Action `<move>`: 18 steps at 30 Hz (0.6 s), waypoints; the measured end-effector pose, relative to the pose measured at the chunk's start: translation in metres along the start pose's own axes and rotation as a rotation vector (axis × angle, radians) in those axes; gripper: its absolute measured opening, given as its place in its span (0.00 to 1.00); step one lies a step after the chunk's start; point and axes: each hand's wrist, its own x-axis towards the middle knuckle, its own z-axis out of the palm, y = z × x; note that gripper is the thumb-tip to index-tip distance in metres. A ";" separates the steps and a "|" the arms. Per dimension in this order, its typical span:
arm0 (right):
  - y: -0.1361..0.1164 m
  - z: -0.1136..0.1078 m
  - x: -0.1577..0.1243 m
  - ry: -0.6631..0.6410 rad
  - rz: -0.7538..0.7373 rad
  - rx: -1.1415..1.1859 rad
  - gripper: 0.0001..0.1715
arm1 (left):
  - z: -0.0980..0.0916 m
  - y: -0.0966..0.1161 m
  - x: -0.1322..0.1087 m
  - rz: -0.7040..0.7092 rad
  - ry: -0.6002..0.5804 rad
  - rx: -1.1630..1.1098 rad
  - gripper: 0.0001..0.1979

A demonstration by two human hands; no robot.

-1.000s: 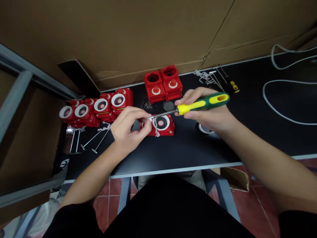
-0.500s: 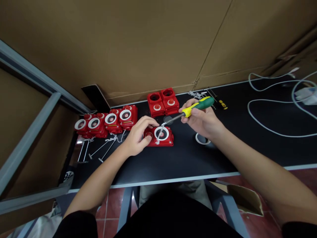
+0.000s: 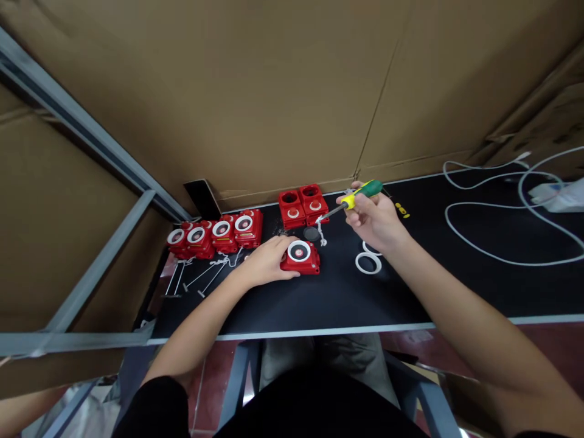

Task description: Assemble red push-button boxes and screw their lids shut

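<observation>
My left hand (image 3: 267, 260) rests against the left side of a red box (image 3: 301, 258) with a white ring on its top, fingers curled on it. My right hand (image 3: 374, 220) is closed round a screwdriver with a yellow and green handle (image 3: 362, 192), held above the black table (image 3: 410, 292). A small white cord (image 3: 322, 232) hangs from the screwdriver's tip. Behind the tip stand two red boxes (image 3: 303, 206) with open round holes.
A row of several red boxes with white rings (image 3: 214, 232) sits at the left, thin metal rods (image 3: 191, 281) in front of them. Two white rings (image 3: 369, 260) lie under my right wrist. White cable (image 3: 493, 213) loops at right. Cardboard walls (image 3: 274, 91) stand behind.
The screwdriver tip has lifted off the red box and moved back and right, carrying the white cord away. My left hand has let go of the cord and settled beside the box.
</observation>
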 end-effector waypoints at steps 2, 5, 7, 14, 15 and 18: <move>0.002 0.000 0.003 -0.001 -0.002 0.012 0.41 | -0.002 0.001 -0.005 -0.014 0.041 0.000 0.40; 0.005 -0.001 0.009 0.023 0.015 0.037 0.37 | -0.017 0.000 -0.016 -0.027 0.112 -0.018 0.38; 0.006 -0.002 0.011 0.046 0.031 0.059 0.36 | -0.031 -0.004 -0.023 -0.041 0.165 -0.037 0.37; 0.006 -0.002 0.009 0.124 0.031 0.106 0.37 | -0.035 -0.033 -0.031 -0.046 0.361 -0.113 0.37; 0.006 -0.002 0.008 0.130 0.026 0.103 0.36 | -0.030 -0.037 -0.033 -0.049 0.392 -0.117 0.38; 0.009 -0.002 0.004 0.144 0.011 0.097 0.33 | -0.017 -0.046 -0.041 -0.081 0.484 -0.129 0.40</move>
